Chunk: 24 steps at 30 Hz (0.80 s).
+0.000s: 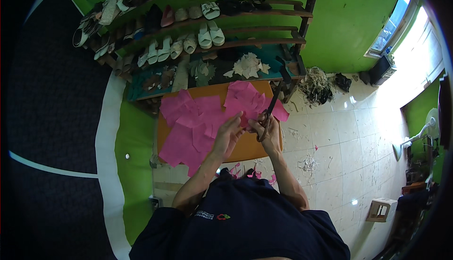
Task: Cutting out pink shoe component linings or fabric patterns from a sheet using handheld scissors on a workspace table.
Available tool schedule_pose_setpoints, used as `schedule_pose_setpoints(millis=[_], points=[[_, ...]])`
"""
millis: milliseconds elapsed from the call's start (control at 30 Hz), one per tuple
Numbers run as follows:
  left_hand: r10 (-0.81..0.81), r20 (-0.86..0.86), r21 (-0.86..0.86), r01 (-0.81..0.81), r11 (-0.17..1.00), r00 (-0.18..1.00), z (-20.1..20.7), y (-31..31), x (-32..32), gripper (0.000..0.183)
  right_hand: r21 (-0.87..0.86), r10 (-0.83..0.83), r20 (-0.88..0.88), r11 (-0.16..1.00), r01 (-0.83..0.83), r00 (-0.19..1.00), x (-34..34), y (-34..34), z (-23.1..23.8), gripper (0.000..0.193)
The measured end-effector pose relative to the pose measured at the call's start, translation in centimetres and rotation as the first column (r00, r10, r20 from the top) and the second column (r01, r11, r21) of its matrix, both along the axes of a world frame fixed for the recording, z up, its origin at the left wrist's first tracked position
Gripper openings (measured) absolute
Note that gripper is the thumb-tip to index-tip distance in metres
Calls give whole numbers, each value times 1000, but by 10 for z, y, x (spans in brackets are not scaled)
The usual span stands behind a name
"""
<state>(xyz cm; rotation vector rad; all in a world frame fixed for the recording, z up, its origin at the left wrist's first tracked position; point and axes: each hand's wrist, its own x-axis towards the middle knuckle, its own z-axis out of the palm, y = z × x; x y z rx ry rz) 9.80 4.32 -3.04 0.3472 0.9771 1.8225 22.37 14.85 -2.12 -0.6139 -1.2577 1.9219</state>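
Over an orange-brown table point(245, 153), my left hand point(229, 135) pinches a small reddish-pink piece point(244, 119) at its fingertips. My right hand point(270, 137) is closed around the dark handles of a pair of scissors point(273, 102), whose blades point away from me. The right fingertips come close to the small piece; whether they touch it I cannot tell. Flat pink sheets and cut pieces point(188, 137) overlap across the left of the table. Another heap of pink pieces point(244, 97) lies at its far right, partly behind my hands.
Beyond the table stands a wooden rack point(264, 12) with rows of shoes and sandals. Its low shelf bears pale scraps point(247, 65). Scrap piles point(317, 86) and offcuts litter the tiled floor point(339, 137). At right are a fan point(430, 122) and a small box point(381, 210).
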Motion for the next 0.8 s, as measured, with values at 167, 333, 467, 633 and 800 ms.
schedule_pose_setpoints(millis=[167, 333, 467, 633, 800], points=[[157, -200, 22, -156, 988, 967, 13, 24, -35, 36, 63, -12, 152, 998, 3, 988, -5, -4, 9, 31], [324, -300, 43, -326, 944, 897, 44, 40, -58, 38, -15, 128, 266, 992, -129, 955, 9, -17, -8, 45], [303, -292, 102, -285, 953, 907, 58, 39, -59, 42, 160, 142, 425, 960, -229, 894, 11, -30, -7, 58], [266, -353, 78, -255, 964, 897, 60, 36, -54, 45, 283, 100, 557, 911, -302, 825, 7, -29, 4, 69], [252, -395, 82, -239, 967, 883, 56, 36, -51, 45, 308, 45, 567, 914, -263, 822, 4, -27, 14, 67]])
